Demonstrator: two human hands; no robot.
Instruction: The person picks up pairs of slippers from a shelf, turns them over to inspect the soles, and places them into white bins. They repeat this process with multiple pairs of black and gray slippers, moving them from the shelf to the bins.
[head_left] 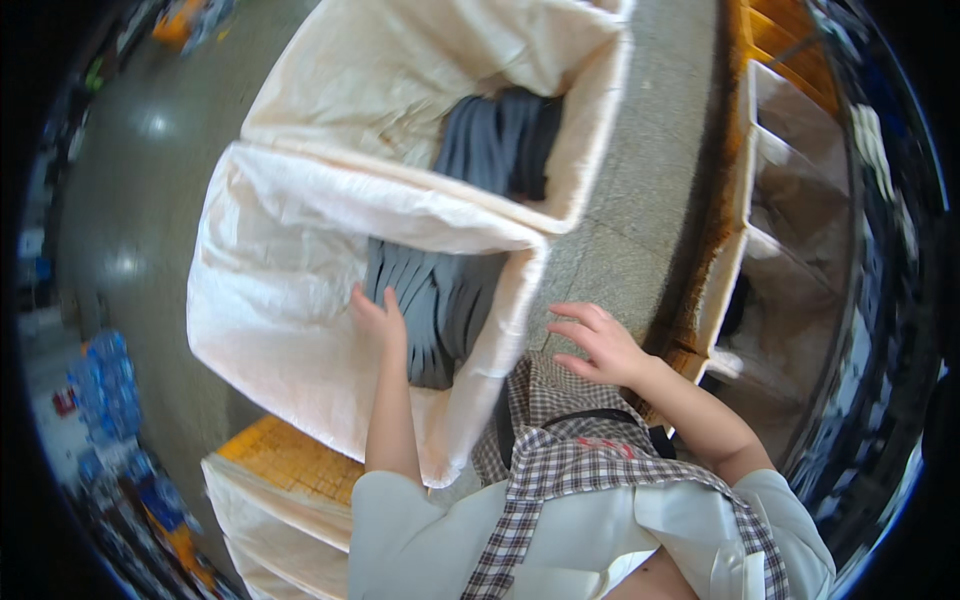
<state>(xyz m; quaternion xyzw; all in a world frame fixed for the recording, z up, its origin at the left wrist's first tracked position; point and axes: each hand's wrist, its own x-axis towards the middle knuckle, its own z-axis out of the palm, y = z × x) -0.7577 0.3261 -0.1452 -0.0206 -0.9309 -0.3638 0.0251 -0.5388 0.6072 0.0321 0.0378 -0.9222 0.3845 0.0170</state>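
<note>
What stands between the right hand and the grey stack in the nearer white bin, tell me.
The white bin's right wall: the right hand is outside it, the grey stack inside.

1. Near bin (275, 285): open-topped, boxy, deep; pale, creased fabric lining turned over the rim. From where I stand, its contents sit in the right-hand part, the left part showing bare lining.
2. Light grey pieces (428, 320): soft-looking, flat, strip-like; overlapped in a row inside the bin, dark gaps between edges. Material unclear to me.
3. Darker grey pieces (474, 300): just beside the lighter ones, close to the bin's right wall; layered, separate edges hard to make out.
</note>
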